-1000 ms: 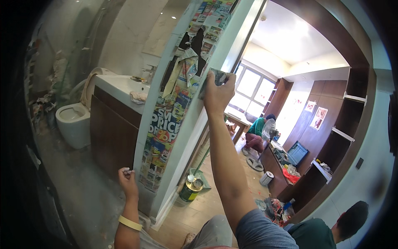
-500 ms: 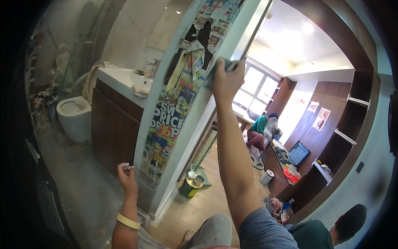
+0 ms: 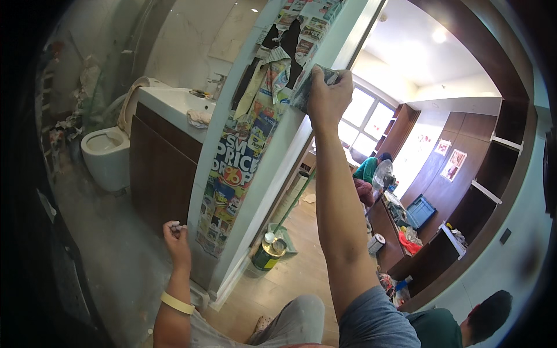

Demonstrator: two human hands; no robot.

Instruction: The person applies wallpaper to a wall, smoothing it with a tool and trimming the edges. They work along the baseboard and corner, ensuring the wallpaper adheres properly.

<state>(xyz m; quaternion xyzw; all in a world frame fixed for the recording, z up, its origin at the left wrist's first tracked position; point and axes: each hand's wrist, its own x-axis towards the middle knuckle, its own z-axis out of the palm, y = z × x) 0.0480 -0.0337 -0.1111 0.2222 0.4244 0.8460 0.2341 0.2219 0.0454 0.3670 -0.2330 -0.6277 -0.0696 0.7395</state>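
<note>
My right hand (image 3: 329,101) is raised and closed around a dark grey piece of sandpaper (image 3: 301,97). It presses the sandpaper to the pale green door frame (image 3: 268,165). Printed paper sheets (image 3: 235,174), torn open near the top, cover the panel beside that frame. Low on the left, my left hand (image 3: 176,240) is near the bottom of the papered panel. Its fingers are curled in, with whitish tips, and I cannot make out anything inside them. A yellow band (image 3: 177,303) circles the left wrist.
A basin cabinet (image 3: 162,162) and toilet (image 3: 107,153) stand left. Past the frame are a paint can (image 3: 268,255) with a green dustpan (image 3: 285,240), a standing fan (image 3: 383,174) and a cluttered low cabinet (image 3: 386,229). One person (image 3: 366,171) bends there; another (image 3: 438,325) is close by, lower right.
My right hand, blurred before, has risen slightly and shifted right along the frame with the sandpaper. My left hand has barely moved. The view has shifted a little.
</note>
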